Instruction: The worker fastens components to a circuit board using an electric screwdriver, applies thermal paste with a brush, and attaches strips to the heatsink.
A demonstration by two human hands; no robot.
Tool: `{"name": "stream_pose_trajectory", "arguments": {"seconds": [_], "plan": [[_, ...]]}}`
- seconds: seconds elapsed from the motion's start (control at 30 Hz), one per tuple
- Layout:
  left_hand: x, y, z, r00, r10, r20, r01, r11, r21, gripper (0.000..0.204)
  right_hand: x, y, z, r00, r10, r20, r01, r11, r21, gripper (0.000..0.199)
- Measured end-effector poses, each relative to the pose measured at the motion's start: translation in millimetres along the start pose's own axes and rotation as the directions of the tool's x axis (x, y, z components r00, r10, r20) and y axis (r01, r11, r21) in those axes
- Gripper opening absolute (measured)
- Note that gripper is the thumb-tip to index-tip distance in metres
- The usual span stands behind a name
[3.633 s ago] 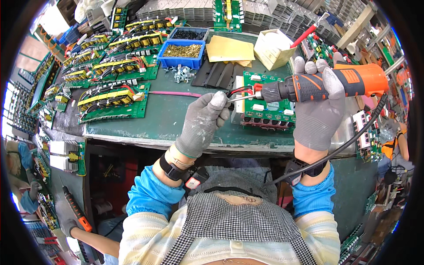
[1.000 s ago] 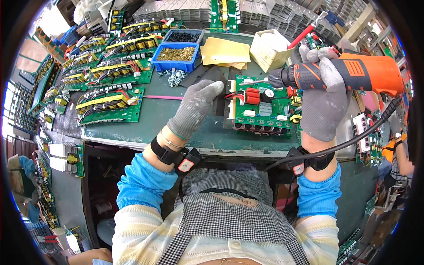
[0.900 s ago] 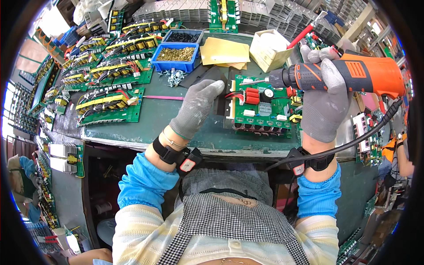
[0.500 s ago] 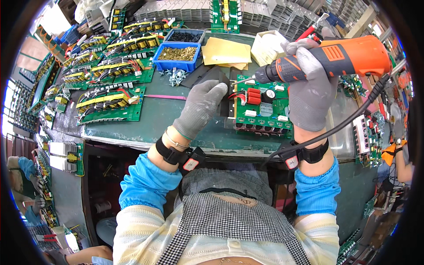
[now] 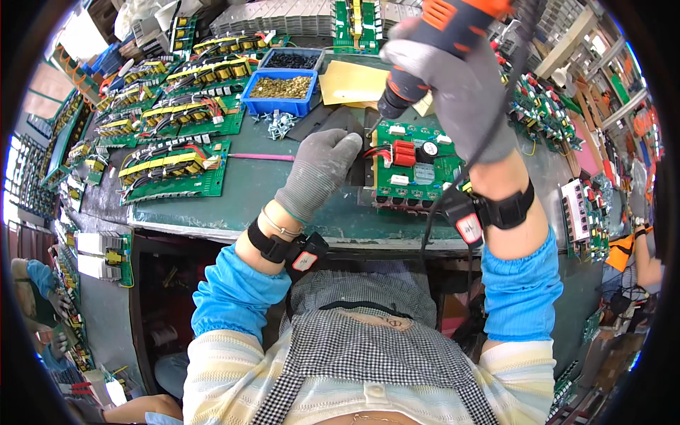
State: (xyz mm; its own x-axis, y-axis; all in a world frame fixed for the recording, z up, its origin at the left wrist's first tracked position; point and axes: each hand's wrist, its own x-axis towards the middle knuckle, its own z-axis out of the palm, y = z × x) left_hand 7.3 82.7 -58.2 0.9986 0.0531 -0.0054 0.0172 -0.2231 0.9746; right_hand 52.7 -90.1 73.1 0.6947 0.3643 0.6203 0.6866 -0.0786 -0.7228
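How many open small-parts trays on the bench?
2: a blue tray of brass-coloured pieces, left of the yellow sheets, and a grey tray just behind it. The right hand may hide others.

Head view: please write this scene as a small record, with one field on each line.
Left grip: gloved, fingers curled beside the green board; whether it holds something is unclear
Right grip: gloved, closed around an orange and black drill
Drill pose: pointing down near the board's left edge
Blue tray: small brass-coloured pieces
Before tray: loose screws
Right of tray: yellow sheets
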Motion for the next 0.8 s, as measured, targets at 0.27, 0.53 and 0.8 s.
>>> {"name": "stream_pose_trajectory", "arguments": {"seconds": [0.27, 0.53, 0.8], "plan": [[3.1, -10.4, -1.5, 0.998, 0.019, 0.053, -0.019, 1.0, 0.001, 0.037, 24.8, 15.7, 13.2, 0.993, 0.106, 0.046, -0.111, 0.985, 0.133, 0.024], [-0.4, -6.5, -9.6, 0.997, -0.037, 0.068, 0.041, 0.998, -0.045, 0.037, 18.0, 8.8, 28.5, 0.997, 0.067, 0.036, -0.071, 0.985, 0.154, 0.026], [-5.0, -3.1, -48.1, 0.98, -0.008, 0.2, 0.175, 0.516, -0.838, 0.062, 4.1, -29.8, 9.3, 0.99, -0.138, 0.021, 0.094, 0.772, 0.628, 0.029]]}}
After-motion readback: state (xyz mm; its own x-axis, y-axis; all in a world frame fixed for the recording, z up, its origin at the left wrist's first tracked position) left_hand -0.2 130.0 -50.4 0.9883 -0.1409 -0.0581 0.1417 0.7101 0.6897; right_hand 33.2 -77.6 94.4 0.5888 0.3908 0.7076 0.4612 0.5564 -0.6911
